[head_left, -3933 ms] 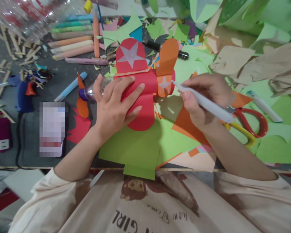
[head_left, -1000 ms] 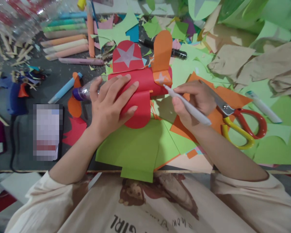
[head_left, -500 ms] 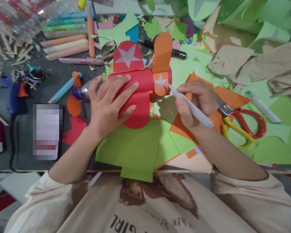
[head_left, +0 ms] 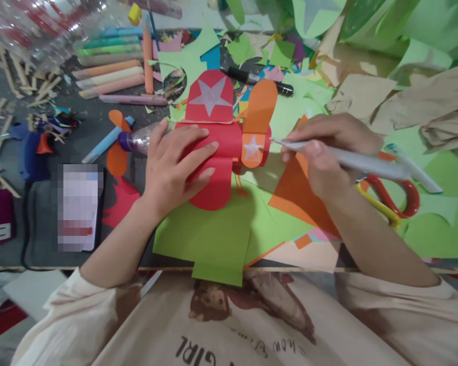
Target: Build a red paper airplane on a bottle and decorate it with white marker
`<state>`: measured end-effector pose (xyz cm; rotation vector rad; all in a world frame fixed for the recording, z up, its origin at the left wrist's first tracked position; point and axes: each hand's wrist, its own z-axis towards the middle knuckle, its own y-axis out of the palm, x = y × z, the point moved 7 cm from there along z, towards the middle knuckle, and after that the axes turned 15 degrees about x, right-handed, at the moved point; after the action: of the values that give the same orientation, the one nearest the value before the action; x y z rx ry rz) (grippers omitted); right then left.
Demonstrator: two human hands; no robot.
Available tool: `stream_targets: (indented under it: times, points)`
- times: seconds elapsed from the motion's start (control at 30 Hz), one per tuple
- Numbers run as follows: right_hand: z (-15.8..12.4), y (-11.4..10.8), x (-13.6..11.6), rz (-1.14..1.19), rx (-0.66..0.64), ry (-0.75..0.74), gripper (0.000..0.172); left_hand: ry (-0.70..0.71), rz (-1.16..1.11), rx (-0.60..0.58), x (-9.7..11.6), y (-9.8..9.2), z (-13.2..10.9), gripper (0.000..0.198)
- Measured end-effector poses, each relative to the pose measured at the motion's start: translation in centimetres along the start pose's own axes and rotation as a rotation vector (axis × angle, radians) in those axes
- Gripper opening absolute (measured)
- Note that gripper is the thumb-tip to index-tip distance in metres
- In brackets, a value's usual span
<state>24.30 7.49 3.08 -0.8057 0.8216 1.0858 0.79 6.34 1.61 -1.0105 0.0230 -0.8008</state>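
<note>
A toy plane (head_left: 229, 140), made of a clear plastic bottle wrapped in red paper, lies across the paper. My left hand (head_left: 171, 165) holds it down over the body, fingers partly spread. Its wings carry pale stars, and an orange paper propeller (head_left: 116, 160) sits by the purple bottle cap (head_left: 125, 141). At the tail is an orange paper strip (head_left: 262, 104) with a small white star (head_left: 252, 148). My right hand (head_left: 328, 152) is closed round a whitish pen (head_left: 366, 161), its thin tip beside the tail's edge.
Scissors (head_left: 408, 195) with red and yellow handles lie right of the plane, partly behind my right wrist. A phone (head_left: 78, 206), a blue glue gun (head_left: 32, 155) and several crayon-like sticks (head_left: 112, 68) lie left. A black marker (head_left: 259, 80) and paper scraps lie behind.
My right hand has moved up and right, and the pen now lies flatter, its tip off the small star. The plane has shifted slightly under my left hand, its tail strip lower in view.
</note>
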Motion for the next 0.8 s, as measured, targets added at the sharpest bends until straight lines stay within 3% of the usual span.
stream_targets:
  times: [0.1, 0.17, 0.3, 0.6, 0.8]
  points:
    - [1.9, 1.0, -1.4, 0.098, -0.120, -0.048, 0.018, -0.012, 0.010, 0.008, 0.2, 0.1, 0.0, 0.040]
    - [2.8, 1.9, -1.6, 0.104, -0.163, -0.033, 0.023, -0.017, 0.024, 0.009, 0.3, 0.1, 0.1, 0.041]
    - [3.2, 2.9, -1.3, 0.068, -0.168, -0.011, 0.037, -0.024, 0.025, -0.004, 0.2, 0.2, 0.2, 0.043]
    - [2.5, 2.9, -0.1, -0.055, -0.210, 0.038, 0.048, -0.053, 0.024, -0.036, 0.2, 0.3, 0.3, 0.044]
    - [2.8, 2.7, -1.0, 0.020, -0.171, -0.049, 0.042, -0.024, 0.056, -0.025, 0.2, 0.2, 0.2, 0.044]
